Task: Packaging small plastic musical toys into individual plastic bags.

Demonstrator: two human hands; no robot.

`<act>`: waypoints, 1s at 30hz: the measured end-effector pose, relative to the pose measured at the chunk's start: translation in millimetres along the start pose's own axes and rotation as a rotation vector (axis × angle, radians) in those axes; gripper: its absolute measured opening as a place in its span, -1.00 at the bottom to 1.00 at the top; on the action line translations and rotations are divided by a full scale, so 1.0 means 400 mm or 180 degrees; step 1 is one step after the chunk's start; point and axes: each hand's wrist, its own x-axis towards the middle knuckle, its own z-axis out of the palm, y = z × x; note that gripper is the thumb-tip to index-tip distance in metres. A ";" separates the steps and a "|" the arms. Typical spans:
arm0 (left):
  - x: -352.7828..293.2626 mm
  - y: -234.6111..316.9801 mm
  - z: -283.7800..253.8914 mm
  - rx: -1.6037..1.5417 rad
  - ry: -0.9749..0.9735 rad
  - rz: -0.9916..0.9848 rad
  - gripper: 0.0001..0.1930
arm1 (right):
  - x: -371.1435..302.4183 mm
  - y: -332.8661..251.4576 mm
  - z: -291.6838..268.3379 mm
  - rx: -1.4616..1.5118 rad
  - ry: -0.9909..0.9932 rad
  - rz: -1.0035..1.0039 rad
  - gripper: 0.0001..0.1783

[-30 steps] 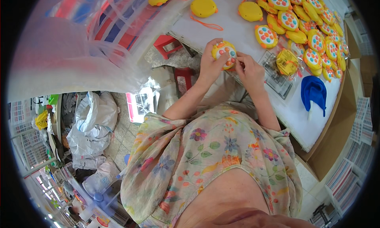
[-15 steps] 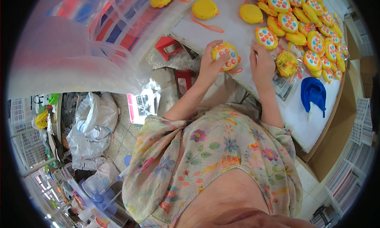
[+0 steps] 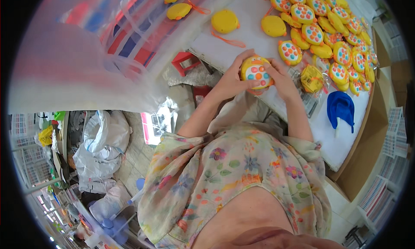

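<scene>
A yellow duck-shaped toy [image 3: 256, 71] with a white panel of coloured round buttons is between my two hands, button side up. My left hand [image 3: 235, 78] wraps its left side, with the thumb over the lower edge. On the other side, my right hand [image 3: 282, 79] grips the toy's right edge, fingers near the upper buttons. Part of an orange strap shows under the toy. Just right of my right hand lies a yellow toy in a clear bag [image 3: 312, 79].
A heap of similar yellow toys [image 3: 341, 54] covers the table's far right. Two toys lie face down, one a yellow toy [image 3: 225, 21] with an orange strap. A blue cloth-like piece [image 3: 340, 108] lies at right. Below the table's left edge stands a red stool [image 3: 185, 62].
My right hand has moved left from beside the heap and now grips the toy too. The toy has come slightly nearer and turned, its face more upright.
</scene>
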 end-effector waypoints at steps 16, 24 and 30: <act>0.293 -0.091 -0.245 0.3907 0.1427 0.1141 -0.36 | 0.049 0.029 -0.015 0.0954 -0.0383 -0.0897 -0.53; 0.119 -0.015 -0.074 0.1660 0.0208 -0.0238 -0.62 | 0.041 0.016 0.019 0.0184 0.0677 -0.1642 -0.51; 0.106 -0.041 -0.049 0.0318 0.0486 -0.0143 -0.62 | 0.047 0.034 -0.015 0.0292 0.0041 -0.0684 -0.56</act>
